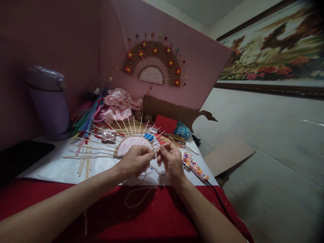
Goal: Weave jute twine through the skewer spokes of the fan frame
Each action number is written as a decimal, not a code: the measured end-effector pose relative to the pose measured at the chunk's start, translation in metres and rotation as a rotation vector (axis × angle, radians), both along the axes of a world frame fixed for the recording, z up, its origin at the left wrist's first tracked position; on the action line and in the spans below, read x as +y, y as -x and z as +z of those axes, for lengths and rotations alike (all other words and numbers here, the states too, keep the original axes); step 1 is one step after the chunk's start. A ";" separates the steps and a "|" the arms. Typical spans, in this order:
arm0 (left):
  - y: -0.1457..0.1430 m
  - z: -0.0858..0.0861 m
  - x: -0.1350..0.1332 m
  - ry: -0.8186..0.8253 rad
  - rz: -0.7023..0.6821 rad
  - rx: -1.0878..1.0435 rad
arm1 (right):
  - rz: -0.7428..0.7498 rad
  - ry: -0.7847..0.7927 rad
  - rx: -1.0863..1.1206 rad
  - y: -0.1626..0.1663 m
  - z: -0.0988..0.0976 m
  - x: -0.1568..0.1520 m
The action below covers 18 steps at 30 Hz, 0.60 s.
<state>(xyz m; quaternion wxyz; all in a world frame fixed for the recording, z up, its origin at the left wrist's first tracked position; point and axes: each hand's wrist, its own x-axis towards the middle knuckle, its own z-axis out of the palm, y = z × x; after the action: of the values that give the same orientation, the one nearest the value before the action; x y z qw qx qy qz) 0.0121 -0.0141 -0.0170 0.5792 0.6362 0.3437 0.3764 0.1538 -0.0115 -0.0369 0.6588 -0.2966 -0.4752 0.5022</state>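
1. Evidently, in the head view, left hand and right hand pinch close together, apparently gripping twine for fine control.
2. Stick-rayed half-disc lies just beyond, on white sheet, presumably for easy reach.

The left hand and right hand nearly meet, thumbs and fingers pinched together. Behind the fingers, the left forearm reaches back flatter; the right forearm slants more steeply.
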 end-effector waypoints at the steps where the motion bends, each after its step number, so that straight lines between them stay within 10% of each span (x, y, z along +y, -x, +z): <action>1: 0.000 0.000 0.000 0.006 0.001 -0.003 | -0.003 0.002 0.001 0.000 0.000 0.000; 18: 0.004 0.000 0.003 0.156 0.089 -0.259 | 0.031 -0.063 -0.029 0.000 -0.001 -0.001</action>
<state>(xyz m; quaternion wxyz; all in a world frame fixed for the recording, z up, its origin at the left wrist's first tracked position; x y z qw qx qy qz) 0.0081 -0.0107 -0.0165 0.6491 0.5194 0.3222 0.4528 0.1533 -0.0130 -0.0381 0.6532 -0.2756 -0.5046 0.4928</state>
